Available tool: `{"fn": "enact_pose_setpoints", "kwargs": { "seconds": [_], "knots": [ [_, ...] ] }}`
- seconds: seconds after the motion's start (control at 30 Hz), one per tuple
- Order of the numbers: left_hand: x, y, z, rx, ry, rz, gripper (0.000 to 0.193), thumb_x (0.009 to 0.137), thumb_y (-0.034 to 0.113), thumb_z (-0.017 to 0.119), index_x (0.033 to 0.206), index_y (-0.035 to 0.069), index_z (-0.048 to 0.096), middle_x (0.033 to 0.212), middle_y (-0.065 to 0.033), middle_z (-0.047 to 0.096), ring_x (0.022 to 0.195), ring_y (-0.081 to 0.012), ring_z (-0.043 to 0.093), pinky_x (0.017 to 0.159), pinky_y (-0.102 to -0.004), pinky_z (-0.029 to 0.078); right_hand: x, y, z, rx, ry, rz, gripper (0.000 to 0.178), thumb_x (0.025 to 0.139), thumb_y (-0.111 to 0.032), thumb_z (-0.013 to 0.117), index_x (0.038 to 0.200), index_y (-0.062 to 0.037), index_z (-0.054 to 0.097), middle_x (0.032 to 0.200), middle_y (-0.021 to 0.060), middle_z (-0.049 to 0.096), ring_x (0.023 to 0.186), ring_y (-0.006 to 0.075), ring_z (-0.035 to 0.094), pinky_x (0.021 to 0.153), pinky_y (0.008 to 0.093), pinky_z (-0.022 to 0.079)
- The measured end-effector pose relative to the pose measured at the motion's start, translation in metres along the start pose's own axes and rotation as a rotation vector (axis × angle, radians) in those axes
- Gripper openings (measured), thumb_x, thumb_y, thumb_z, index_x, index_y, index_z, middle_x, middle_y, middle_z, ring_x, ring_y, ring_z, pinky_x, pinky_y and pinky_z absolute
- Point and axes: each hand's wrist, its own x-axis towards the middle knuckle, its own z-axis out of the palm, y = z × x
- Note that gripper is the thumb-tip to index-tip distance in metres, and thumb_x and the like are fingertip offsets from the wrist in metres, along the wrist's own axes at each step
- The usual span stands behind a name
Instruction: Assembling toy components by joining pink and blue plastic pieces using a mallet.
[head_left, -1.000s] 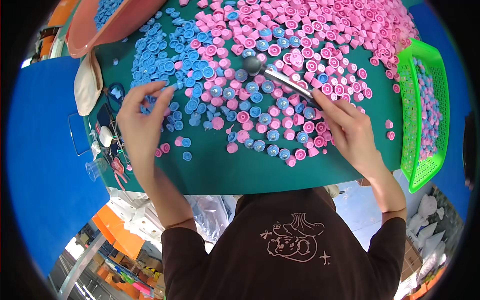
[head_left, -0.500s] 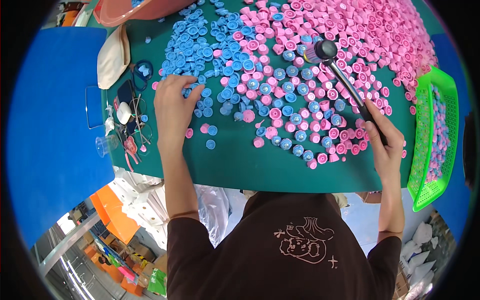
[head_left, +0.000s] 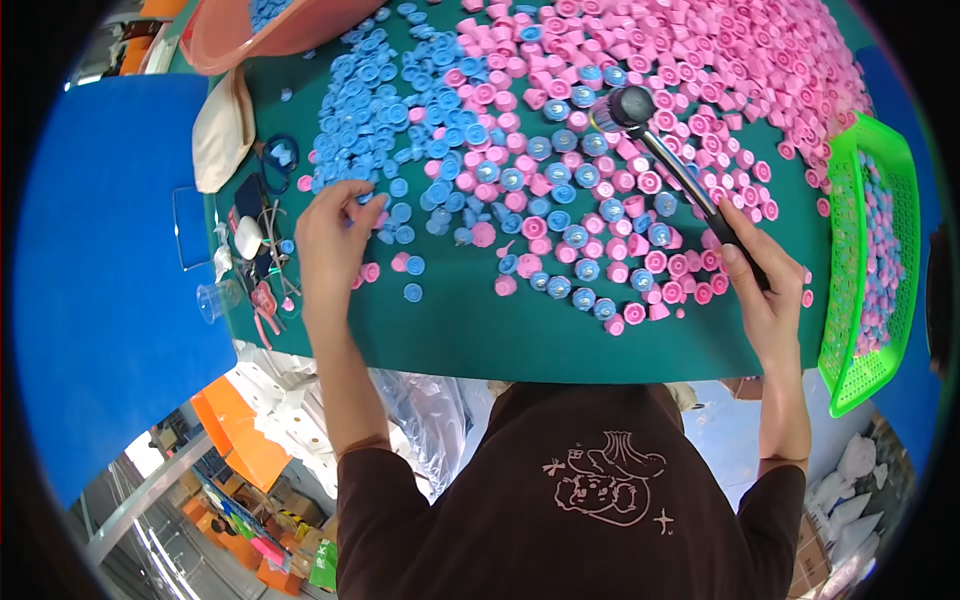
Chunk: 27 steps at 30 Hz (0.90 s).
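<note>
My right hand (head_left: 762, 285) grips the black handle of a small mallet (head_left: 690, 180). Its round black-ended head (head_left: 632, 105) is over the mixed pink and blue caps at the middle of the table. My left hand (head_left: 335, 235) is at the near edge of the pile of blue plastic caps (head_left: 370, 110), its fingers curled in towards the thumb. Blue shows between thumb and forefinger, but whether it is held or lies beneath is unclear. Several blue caps with a shiny centre (head_left: 575, 236) lie among pink caps (head_left: 535, 228) between my hands.
A large heap of pink caps (head_left: 720, 60) covers the far right. At the right edge stands a green basket (head_left: 845, 250) holding pink and blue pieces. A pink basin (head_left: 290, 40) stands far left. Scissors (head_left: 280, 155), a cloth pouch (head_left: 222, 130) and a clear cup (head_left: 218, 298) lie left.
My left hand has drawn back a little towards me, its fingers curling closer to the thumb. My right hand keeps the mallet at nearly the same place. The whole view has shifted slightly.
</note>
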Motion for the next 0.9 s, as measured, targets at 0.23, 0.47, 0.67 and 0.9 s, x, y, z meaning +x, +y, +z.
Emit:
{"fn": "enact_pose_setpoints", "kwargs": {
  "seconds": [0.23, 0.47, 0.67, 0.9],
  "knots": [
    [0.002, -0.002, -0.009, 0.117, -0.155, 0.190, 0.025, 0.072, 0.005, 0.075, 0.095, 0.002, 0.068, 0.082, -0.0115, 0.059, 0.076, -0.0267, 0.059, 0.070, -0.0362, 0.046, -0.003, 0.007, -0.013, 0.021, 0.120, -0.103, 0.038, 0.089, -0.002, 0.062, 0.127, -0.0047, 0.061, 0.074, -0.0001, 0.060, 0.058, 0.0059, 0.044, 0.052, 0.0209, 0.035],
    [0.006, 0.038, -0.009, 0.059, 0.060, 0.179, 0.022, 0.074, 0.011, 0.079, 0.093, 0.005, 0.069, 0.078, -0.0045, 0.062, 0.068, -0.0160, 0.055, 0.064, -0.0299, 0.046, -0.012, 0.025, -0.023, 0.074, 0.164, -0.072, 0.037, 0.091, -0.006, 0.061, 0.128, -0.0048, 0.060, 0.093, 0.0062, 0.067, 0.072, 0.0087, 0.060, 0.059, 0.0199, 0.044],
    [0.034, 0.146, 0.045, -0.186, 0.057, 0.615, 0.024, 0.073, 0.010, 0.078, 0.094, 0.005, 0.069, 0.088, -0.0074, 0.069, 0.074, -0.0219, 0.060, 0.069, -0.0333, 0.048, -0.011, 0.027, -0.029, 0.087, 0.140, 0.039, 0.037, 0.092, -0.007, 0.061, 0.129, -0.0043, 0.059, 0.097, 0.0079, 0.068, 0.076, 0.0089, 0.061, 0.062, 0.0201, 0.046],
    [0.063, 0.156, 0.082, -0.056, 0.025, 0.743, 0.022, 0.071, 0.013, 0.078, 0.090, 0.005, 0.070, 0.087, -0.0072, 0.063, 0.085, -0.0272, 0.057, 0.076, -0.0387, 0.046, -0.009, 0.032, -0.022, 0.080, 0.147, -0.044, 0.039, 0.091, -0.006, 0.062, 0.129, -0.0048, 0.060, 0.084, 0.0046, 0.066, 0.062, 0.0069, 0.050, 0.055, 0.0215, 0.039]
  ]
}}
